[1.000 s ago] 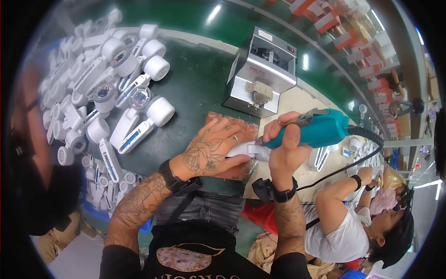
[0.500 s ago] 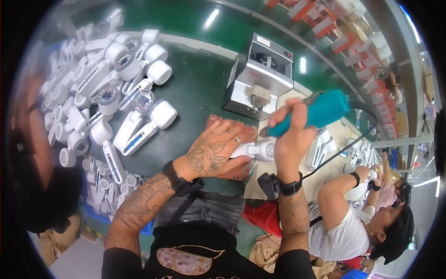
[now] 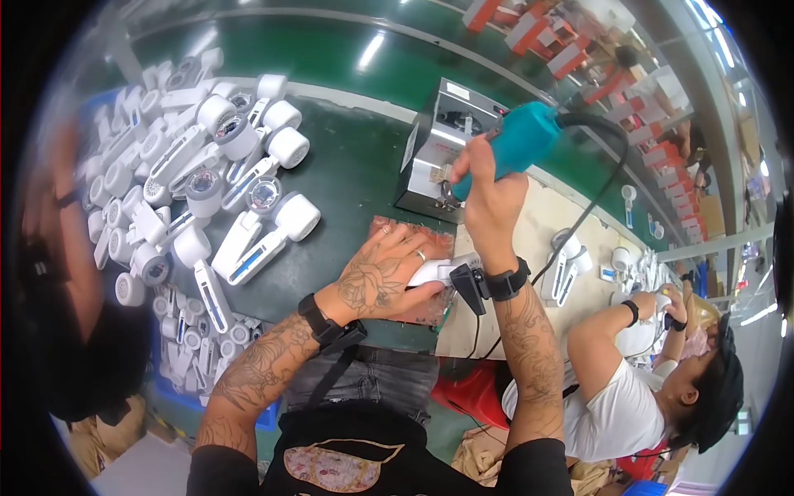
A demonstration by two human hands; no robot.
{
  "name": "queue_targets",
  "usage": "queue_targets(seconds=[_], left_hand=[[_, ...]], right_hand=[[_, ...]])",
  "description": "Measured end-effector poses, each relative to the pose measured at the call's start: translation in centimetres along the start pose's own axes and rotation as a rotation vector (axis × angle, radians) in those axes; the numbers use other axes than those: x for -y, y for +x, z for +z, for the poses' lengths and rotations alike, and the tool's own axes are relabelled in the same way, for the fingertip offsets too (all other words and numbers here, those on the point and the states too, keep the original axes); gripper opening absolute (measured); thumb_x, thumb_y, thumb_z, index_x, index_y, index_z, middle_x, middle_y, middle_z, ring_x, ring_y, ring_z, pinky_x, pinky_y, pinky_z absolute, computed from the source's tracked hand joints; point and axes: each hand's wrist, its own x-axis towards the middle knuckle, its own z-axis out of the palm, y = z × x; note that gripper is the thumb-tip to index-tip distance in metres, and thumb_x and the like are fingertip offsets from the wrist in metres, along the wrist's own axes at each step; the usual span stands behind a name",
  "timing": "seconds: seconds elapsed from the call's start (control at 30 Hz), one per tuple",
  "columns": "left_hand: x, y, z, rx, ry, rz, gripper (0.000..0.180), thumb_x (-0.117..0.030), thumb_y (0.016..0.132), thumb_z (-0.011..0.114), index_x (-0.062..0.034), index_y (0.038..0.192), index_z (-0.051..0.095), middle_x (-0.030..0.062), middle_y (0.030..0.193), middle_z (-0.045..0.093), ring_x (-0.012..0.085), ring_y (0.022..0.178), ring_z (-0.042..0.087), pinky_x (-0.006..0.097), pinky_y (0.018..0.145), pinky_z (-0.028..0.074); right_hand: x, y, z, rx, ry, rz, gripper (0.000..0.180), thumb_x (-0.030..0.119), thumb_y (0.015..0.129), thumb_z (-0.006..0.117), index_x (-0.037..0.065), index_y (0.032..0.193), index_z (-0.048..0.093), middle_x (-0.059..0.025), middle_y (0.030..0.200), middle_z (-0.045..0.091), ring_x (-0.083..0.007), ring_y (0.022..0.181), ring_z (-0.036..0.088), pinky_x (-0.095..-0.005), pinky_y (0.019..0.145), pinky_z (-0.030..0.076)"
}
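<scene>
My left hand [image 3: 385, 273] lies over the reddish mat [image 3: 440, 243], its fingers spread and bent, thumb and forefinger grasping a white fan [image 3: 430, 273]. That fan lies along the right half of the mat, its far end reaching past the mat's right edge, where the black device [image 3: 470, 287] on my right wrist partly hides it.

Beyond the mat and to its right, my right hand [image 3: 492, 186] is raised, fingers wrapped around a teal power driver [image 3: 525, 140]. The driver's nose points down toward me; a black cable [image 3: 608, 186] loops off its back end.

A cream board [image 3: 471, 331] starts at the mat's right edge, and another white fan [image 3: 571, 256] lies on it, well to the right of the mat. Left of the mat, on the green table [image 3: 339, 165], a big heap of white fans [image 3: 207, 182] spreads out, some with open round heads.

Just past the mat's far edge stands a boxy machine [image 3: 434, 153], silver and black, partly covered by my driver. Farthest from the mat, off to the right, are orange and white boxes [image 3: 571, 62].
</scene>
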Motion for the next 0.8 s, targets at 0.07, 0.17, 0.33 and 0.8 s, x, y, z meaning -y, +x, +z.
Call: queue_targets(seconds=[0.07, 0.17, 0.33, 0.8], left_hand=[[0.4, -0.4, 0.0, -0.019, 0.051, -0.015, 0.05, -0.039, 0.089, 0.062, -0.0069, 0.127, 0.058, 0.0146, 0.122, 0.057, 0.0329, 0.119, 0.049, 0.046, 0.105, 0.037], [0.3, -0.2, 0.2, -0.044, 0.028, 0.001, 0.05, -0.039, 0.091, 0.06, -0.0071, 0.129, 0.058, 0.0154, 0.126, 0.056, 0.0335, 0.122, 0.048, 0.048, 0.108, 0.035], [0.6, 0.1, 0.4, -0.003, 0.036, 0.003, 0.045, -0.036, 0.091, 0.06, -0.007, 0.126, 0.059, 0.0137, 0.123, 0.057, 0.0325, 0.119, 0.049, 0.047, 0.106, 0.036], [0.1, 0.3, -0.3, 0.009, 0.053, -0.021, 0.041, -0.034, 0.092, 0.061, -0.0096, 0.125, 0.06, 0.0102, 0.124, 0.056, 0.03, 0.117, 0.05, 0.043, 0.102, 0.039]], right_hand=[[0.6, -0.8, 0.2, 0.042, 0.021, 0.064, 0.028, 0.027, 0.1, 0.059, 0.0, 0.1, 0.057, -0.0039, 0.072, 0.058, -0.0122, 0.065, 0.057, -0.0268, 0.06, 0.046], [3.3, -4.3, -0.9, -0.111, 0.092, 0.073, 0.038, 0.034, 0.098, 0.061, -0.003, 0.106, 0.058, -0.004, 0.07, 0.055, -0.0146, 0.062, 0.055, -0.0285, 0.057, 0.045], [3.6, -8.3, -3.0, -0.066, 0.128, 0.064, 0.057, 0.048, 0.092, 0.068, -0.004, 0.112, 0.055, -0.0068, 0.071, 0.055, -0.0187, 0.061, 0.055, -0.03, 0.057, 0.043], [1.2, -9.5, -3.1, -0.066, 0.244, 0.081, 0.044, 0.04, 0.095, 0.067, -0.001, 0.1, 0.053, -0.0077, 0.071, 0.053, -0.0193, 0.061, 0.054, -0.0312, 0.058, 0.043]])
